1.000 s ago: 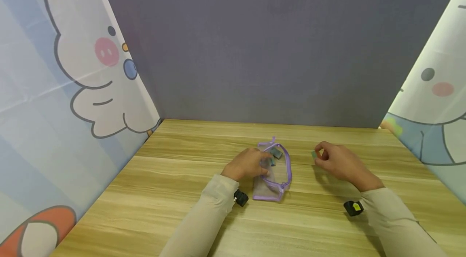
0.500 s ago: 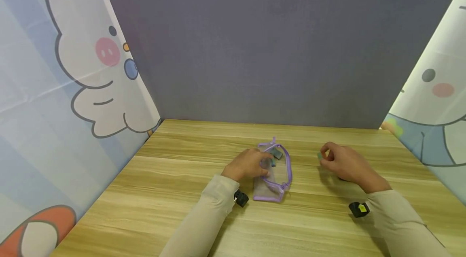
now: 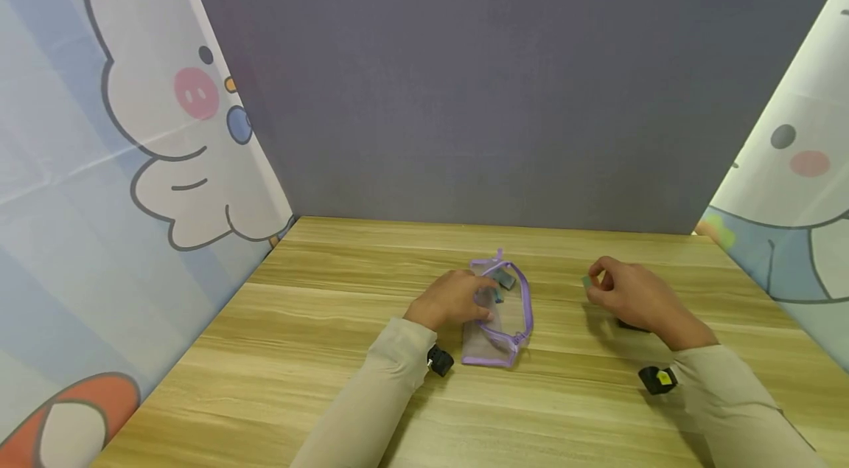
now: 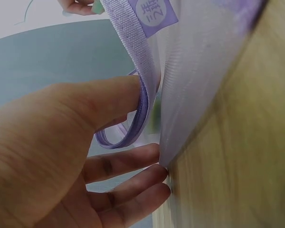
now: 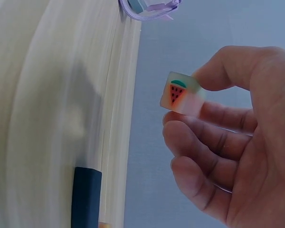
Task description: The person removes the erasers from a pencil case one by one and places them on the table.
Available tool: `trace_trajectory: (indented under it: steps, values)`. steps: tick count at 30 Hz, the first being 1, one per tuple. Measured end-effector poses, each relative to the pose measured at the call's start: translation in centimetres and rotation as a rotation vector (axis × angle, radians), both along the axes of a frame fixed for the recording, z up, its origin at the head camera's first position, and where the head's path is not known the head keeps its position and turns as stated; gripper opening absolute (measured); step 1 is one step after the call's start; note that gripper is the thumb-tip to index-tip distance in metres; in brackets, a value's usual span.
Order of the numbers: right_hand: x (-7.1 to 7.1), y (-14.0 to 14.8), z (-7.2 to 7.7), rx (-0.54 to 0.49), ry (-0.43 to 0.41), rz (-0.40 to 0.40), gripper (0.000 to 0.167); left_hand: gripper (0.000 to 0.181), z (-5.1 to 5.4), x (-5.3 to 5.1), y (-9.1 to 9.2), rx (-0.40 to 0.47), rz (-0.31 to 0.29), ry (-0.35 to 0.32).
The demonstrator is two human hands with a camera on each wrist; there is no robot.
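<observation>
A see-through mesh pouch (image 3: 484,350) with purple zipper trim lies on the table, its zipper mouth spread. My left hand (image 3: 449,298) holds the rim between thumb and index finger, while the other fingers touch the mesh (image 4: 199,66). Inside the pouch show a grey block (image 3: 505,279) and a small teal piece (image 3: 498,295). Right of the pouch, my right hand (image 3: 630,295) is raised above the table. Its thumb and index finger pinch a small translucent eraser (image 5: 176,95) with a watermelon print.
A dark block (image 5: 87,197) lies on the table below the right hand, with a bit of orange beside it. Behind the wooden table (image 3: 332,291) stands a grey panel (image 3: 464,85). Printed cartoon sheets (image 3: 53,144) flank both sides.
My right hand has moved a little to the right with the eraser, away from the pouch. The dark block under it has come into view. The left hand and pouch stay put.
</observation>
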State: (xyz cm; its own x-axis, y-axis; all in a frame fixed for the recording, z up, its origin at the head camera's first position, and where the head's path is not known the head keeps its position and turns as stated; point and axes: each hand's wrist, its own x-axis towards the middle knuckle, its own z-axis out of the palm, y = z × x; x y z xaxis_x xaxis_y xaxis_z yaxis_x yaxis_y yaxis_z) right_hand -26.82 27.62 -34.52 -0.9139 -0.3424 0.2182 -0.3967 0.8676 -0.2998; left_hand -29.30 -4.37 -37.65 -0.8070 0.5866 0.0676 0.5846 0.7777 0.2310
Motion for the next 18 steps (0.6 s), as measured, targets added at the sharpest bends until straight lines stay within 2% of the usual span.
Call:
trace_trajectory:
  steps: [11, 18]
  values:
    - [0.09, 0.31, -0.15, 0.007, -0.006, -0.017, 0.026, 0.053, -0.35, -0.04, 0.04, -0.012, 0.0, 0.006]
    - [0.26, 0.75, -0.09, -0.006, 0.001, -0.005, 0.023, 0.054, -0.14, -0.03, 0.13, -0.015, -0.002, 0.023]
